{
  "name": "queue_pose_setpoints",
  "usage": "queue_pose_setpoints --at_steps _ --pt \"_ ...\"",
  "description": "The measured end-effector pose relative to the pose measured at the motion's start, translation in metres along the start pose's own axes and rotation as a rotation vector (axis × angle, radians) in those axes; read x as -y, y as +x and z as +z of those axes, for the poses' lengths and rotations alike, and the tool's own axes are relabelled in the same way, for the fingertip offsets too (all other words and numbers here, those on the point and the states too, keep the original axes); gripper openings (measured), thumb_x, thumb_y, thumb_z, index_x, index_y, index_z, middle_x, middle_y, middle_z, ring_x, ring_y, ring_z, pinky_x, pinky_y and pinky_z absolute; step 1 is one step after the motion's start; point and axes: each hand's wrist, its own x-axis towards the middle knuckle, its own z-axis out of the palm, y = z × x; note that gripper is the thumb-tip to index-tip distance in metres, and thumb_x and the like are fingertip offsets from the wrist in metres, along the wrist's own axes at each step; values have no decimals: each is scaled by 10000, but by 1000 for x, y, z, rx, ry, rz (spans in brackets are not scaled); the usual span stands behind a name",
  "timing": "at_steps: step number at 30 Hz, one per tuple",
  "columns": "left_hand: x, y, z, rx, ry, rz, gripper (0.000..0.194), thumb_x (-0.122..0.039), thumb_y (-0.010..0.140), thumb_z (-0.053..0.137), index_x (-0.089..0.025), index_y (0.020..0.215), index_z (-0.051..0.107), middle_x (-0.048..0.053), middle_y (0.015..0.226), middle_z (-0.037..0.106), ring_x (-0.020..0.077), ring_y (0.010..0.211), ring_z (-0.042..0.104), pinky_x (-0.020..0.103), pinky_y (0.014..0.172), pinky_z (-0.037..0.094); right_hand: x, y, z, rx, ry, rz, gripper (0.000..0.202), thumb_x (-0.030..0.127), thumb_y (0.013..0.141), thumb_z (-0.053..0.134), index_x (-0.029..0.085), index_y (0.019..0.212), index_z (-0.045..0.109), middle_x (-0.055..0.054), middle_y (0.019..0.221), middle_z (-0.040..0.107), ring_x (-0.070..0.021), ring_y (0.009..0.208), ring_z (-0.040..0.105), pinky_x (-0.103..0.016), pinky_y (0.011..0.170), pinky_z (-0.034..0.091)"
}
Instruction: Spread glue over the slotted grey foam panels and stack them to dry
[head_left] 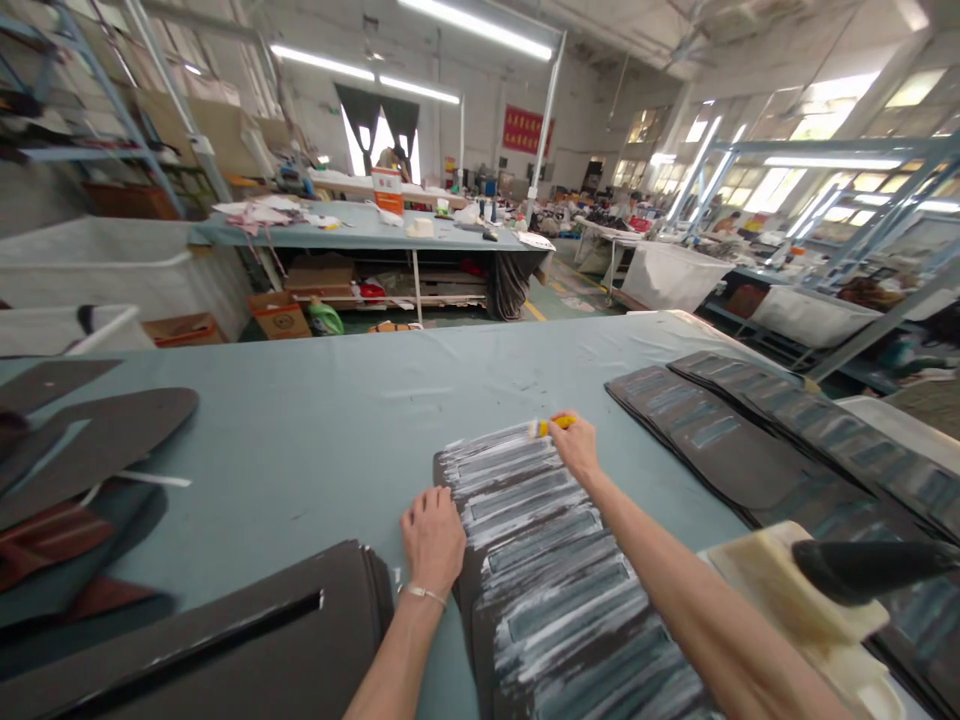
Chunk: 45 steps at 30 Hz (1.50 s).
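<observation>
My right hand [574,445] grips a brush [541,428] with a yellow handle, its pale bristles touching the far edge of a dark panel [491,590]. White wet-looking streaks cross this panel, between and over rows of long rectangular slots or recesses. At the panel's left edge rests my left hand [433,535], fingers laid down and slightly bent, holding nothing; a thin bracelet circles its wrist. A yellowish plastic container [802,590], partly behind my right forearm, stands at the lower right beside a black tapered object [870,568].
Stacked dark panels with a slit [300,640] lie at lower left, more streaked panels [697,420] at right. Dark and reddish-brown cut pieces [112,430] cover the left side of the blue-green tabletop [337,400]. Another table [337,235] stands beyond, with a person behind it.
</observation>
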Motion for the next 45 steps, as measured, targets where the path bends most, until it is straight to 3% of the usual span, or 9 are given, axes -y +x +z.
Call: queue_pose_setpoints --at_steps 4,7,14,19,25,31,36,41,45 --pt "-2 1 0 -1 51 13 315 -204 915 325 -183 1112 570 88 1071 600 233 1025 490 382 844 332 63 -36 63 235 238 -65 171 255 715 555 215 825 680 33 589 609 -122 574 543 -209 575 404" --pt "1 -1 2 -5 61 22 323 -201 914 328 -186 1137 561 97 1104 593 230 1045 489 371 835 334 67 -35 80 285 216 -48 142 233 688 576 224 772 690 47 585 612 -117 572 553 -205 572 409" --pt "1 -3 3 10 -16 2 324 -233 916 318 -195 1129 559 97 1117 588 258 1087 475 405 856 352 -24 38 -12 30 -76 95 192 190 660 533 180 777 684 -26 685 656 -167 703 593 -249 663 424" --pt "4 7 -9 151 -261 -179 320 -255 902 336 -204 1135 549 95 1168 580 257 1093 496 439 908 375 -27 13 -48 -16 -46 50 233 280 720 517 184 859 677 0 615 637 -148 637 588 -234 641 418" --pt "4 -40 -29 169 -389 -176 305 -240 905 320 -216 1119 537 77 1157 573 222 1103 504 409 930 384 2 -77 -62 138 173 88 237 345 741 512 182 831 657 36 526 578 -124 492 525 -230 549 393" --pt "-14 -102 -41 120 -377 -19 287 -205 912 327 -224 1066 568 61 1096 607 202 1045 532 373 889 388 42 -148 -46 335 363 36 191 326 759 521 193 831 636 49 549 564 -114 511 516 -213 537 386" --pt "-15 -115 -35 109 -267 78 329 -113 876 351 -218 1080 585 67 1130 619 206 1088 525 374 916 360 40 -158 -41 437 312 -60 163 293 761 521 201 812 645 53 557 546 -107 525 485 -207 559 373" --pt "-16 -119 -32 80 -213 95 328 -113 877 364 -212 1094 589 62 1149 622 198 1103 517 367 926 353 36 -160 -52 184 90 -59 157 260 775 500 202 782 646 18 634 587 -121 591 502 -222 612 372" --pt "-16 -122 -29 53 -175 119 325 -131 887 360 -212 1096 595 71 1165 619 207 1108 517 370 907 353 40 -177 -56 400 203 -254 152 251 799 506 215 822 652 8 758 651 -113 668 552 -203 660 393"
